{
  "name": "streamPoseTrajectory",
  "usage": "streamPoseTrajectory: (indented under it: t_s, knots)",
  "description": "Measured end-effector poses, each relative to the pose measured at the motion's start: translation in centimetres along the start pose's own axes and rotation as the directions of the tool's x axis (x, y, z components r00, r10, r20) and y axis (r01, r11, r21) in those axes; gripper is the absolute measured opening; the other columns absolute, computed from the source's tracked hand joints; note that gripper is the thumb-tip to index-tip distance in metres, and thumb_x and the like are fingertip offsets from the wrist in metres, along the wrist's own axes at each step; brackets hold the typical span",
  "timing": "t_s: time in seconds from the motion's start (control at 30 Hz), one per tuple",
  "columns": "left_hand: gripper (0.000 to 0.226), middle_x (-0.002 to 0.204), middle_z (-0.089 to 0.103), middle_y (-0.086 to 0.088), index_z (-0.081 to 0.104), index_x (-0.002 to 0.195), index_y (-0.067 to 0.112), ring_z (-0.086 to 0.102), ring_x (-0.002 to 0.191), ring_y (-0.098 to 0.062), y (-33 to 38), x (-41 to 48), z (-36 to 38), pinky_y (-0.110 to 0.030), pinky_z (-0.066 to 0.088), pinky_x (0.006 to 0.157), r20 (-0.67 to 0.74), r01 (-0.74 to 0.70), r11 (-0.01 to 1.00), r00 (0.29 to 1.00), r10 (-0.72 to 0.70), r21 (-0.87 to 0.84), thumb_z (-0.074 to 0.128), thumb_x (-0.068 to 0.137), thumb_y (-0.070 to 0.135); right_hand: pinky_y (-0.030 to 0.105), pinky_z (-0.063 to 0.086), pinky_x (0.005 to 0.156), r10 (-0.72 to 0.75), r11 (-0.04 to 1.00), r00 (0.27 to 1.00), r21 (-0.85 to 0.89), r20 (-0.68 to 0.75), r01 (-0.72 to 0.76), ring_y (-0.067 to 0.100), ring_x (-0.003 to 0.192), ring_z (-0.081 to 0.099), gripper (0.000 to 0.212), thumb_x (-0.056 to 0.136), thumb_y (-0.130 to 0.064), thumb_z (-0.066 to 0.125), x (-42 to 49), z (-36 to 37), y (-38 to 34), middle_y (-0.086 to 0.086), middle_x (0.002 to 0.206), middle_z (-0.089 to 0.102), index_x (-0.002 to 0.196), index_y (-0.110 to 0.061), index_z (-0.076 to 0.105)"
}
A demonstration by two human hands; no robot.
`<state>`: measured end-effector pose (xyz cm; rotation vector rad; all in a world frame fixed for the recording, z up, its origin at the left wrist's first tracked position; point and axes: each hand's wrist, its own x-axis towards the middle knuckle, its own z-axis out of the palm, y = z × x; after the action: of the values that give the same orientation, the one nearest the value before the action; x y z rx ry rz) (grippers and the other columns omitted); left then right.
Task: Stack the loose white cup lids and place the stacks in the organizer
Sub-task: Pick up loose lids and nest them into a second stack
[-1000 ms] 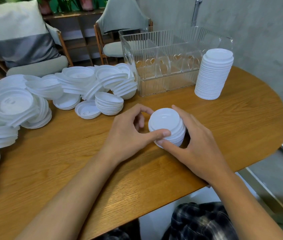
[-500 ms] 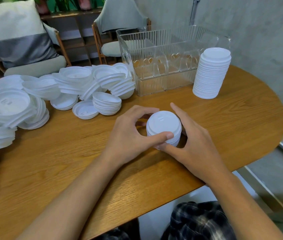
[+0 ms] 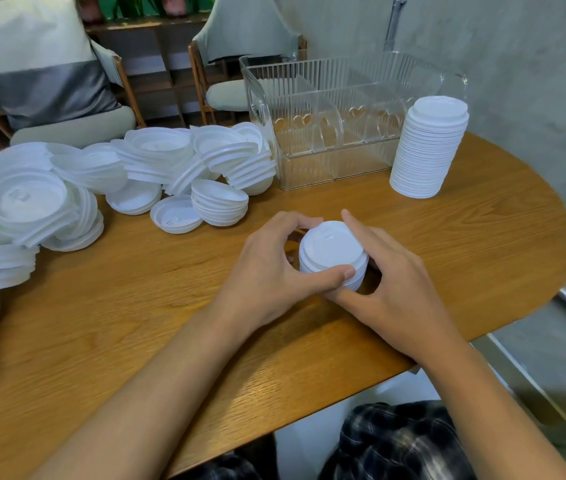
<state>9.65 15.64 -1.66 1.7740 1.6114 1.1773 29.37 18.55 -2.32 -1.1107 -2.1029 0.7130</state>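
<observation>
A rounded wooden desk [image 3: 482, 254] with visible grain stands against a grey wall [image 3: 517, 64]. Loose white plastic lids [image 3: 157, 157] lie heaped across its left side. At the back stands a clear ribbed organizer [image 3: 326, 109], with a tall stack [image 3: 428, 150] just beside its right end. Near the front edge, the left hand [image 3: 267, 275] and the right hand [image 3: 396, 271] curl around a short stack [image 3: 332, 249] standing on the desk, thumbs at its near side and fingers round the far side.

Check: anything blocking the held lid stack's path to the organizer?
Nothing visible. Only bare wooden table lies between the short stack of white plastic lids and the clear ribbed plastic organizer; the tall white lid stack stands right of it.
</observation>
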Motion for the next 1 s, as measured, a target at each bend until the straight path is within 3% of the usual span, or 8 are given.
streamPoseTrajectory:
  t_s: [0.13,0.23,0.33,0.47,0.6,0.67,0.87,1.0]
  knots:
    - [0.071,0.128,0.063,0.02,0.063,0.135,0.031,0.059,0.122,-0.002,-0.3,-0.1,-0.6,-0.032,0.054,0.096,0.041,-0.072,0.996,0.997,0.07,0.051,0.074,0.076,0.07,0.005,0.038,0.098,0.015,1.0,1.0,0.002,0.012,-0.015,-0.012,0.126,0.045,0.095,0.08,-0.05,0.083,0.1,-0.2,-0.2,-0.021,0.143,0.051,0.161,-0.034,0.036]
    - [0.054,0.131,0.064,0.014,0.067,0.136,0.024,0.058,0.124,-0.002,-1.0,-0.3,-2.0,-0.028,0.048,0.103,-0.035,-0.155,0.978,0.986,0.161,0.14,0.063,0.095,0.059,0.028,0.045,0.108,0.028,1.0,0.999,-0.005,0.046,-0.028,-0.002,0.132,0.047,0.094,0.079,-0.057,0.081,0.3,-0.1,-0.7,-0.025,0.143,0.05,0.16,-0.04,0.037]
    - [0.037,0.137,0.063,0.001,0.07,0.132,0.014,0.058,0.128,-0.016,-2.9,0.1,-4.2,-0.037,0.049,0.106,-0.183,-0.245,0.856,0.915,0.359,0.455,0.068,0.099,0.032,0.041,0.043,0.115,0.033,0.999,0.995,-0.007,0.096,-0.033,0.003,0.138,0.042,0.091,0.081,-0.056,0.081,0.6,0.6,-1.5,-0.03,0.146,0.045,0.158,-0.046,0.034]
    - [0.029,0.131,0.067,-0.01,0.072,0.123,0.005,0.062,0.124,-0.027,-5.3,0.4,-6.3,-0.041,0.051,0.104,-0.221,-0.274,0.734,0.838,0.5,0.622,0.07,0.094,0.006,0.038,0.041,0.116,0.024,1.0,0.992,-0.017,0.121,-0.022,0.002,0.139,0.04,0.09,0.082,-0.053,0.082,1.4,1.3,-2.4,-0.027,0.148,0.045,0.158,-0.042,0.035]
    - [0.037,0.136,0.067,-0.009,0.07,0.129,0.009,0.059,0.132,-0.029,-6.1,0.9,-7.0,-0.045,0.047,0.107,-0.213,-0.18,0.688,0.87,0.445,0.703,0.069,0.092,0.004,0.038,0.04,0.116,0.017,0.999,0.99,-0.037,0.14,-0.012,0.003,0.139,0.041,0.09,0.081,-0.054,0.082,2.1,1.8,-2.8,-0.026,0.147,0.046,0.158,-0.042,0.037]
    - [0.038,0.128,0.069,-0.009,0.071,0.128,0.01,0.062,0.125,-0.031,-6.4,0.8,-6.9,-0.048,0.046,0.104,-0.207,-0.145,0.667,0.884,0.42,0.731,0.07,0.091,0.002,0.038,0.04,0.116,0.015,0.999,0.988,-0.045,0.151,-0.008,0.004,0.139,0.04,0.09,0.081,-0.056,0.082,2.5,1.9,-2.8,-0.027,0.147,0.045,0.158,-0.043,0.036]
    - [0.037,0.098,0.073,-0.01,0.076,0.116,0.006,0.069,0.091,-0.034,-6.3,-0.6,-7.5,-0.046,0.053,0.082,-0.193,-0.168,0.651,0.874,0.445,0.741,0.076,0.083,-0.01,0.025,0.031,0.108,0.012,0.998,0.985,-0.065,0.17,-0.001,-0.003,0.132,0.035,0.089,0.082,-0.056,0.082,3.1,2.4,-3.7,-0.031,0.14,0.042,0.157,-0.044,0.036]
    - [0.028,0.096,0.073,-0.007,0.078,0.109,0.007,0.068,0.086,-0.031,-6.0,-2.3,-8.7,-0.038,0.051,0.068,-0.241,-0.172,0.723,0.87,0.43,0.669,0.076,0.086,-0.008,0.024,0.028,0.106,0.0,0.997,0.985,-0.072,0.175,0.013,-0.006,0.132,0.031,0.091,0.083,-0.055,0.081,3.0,2.6,-4.0,-0.034,0.139,0.038,0.158,-0.047,0.031]
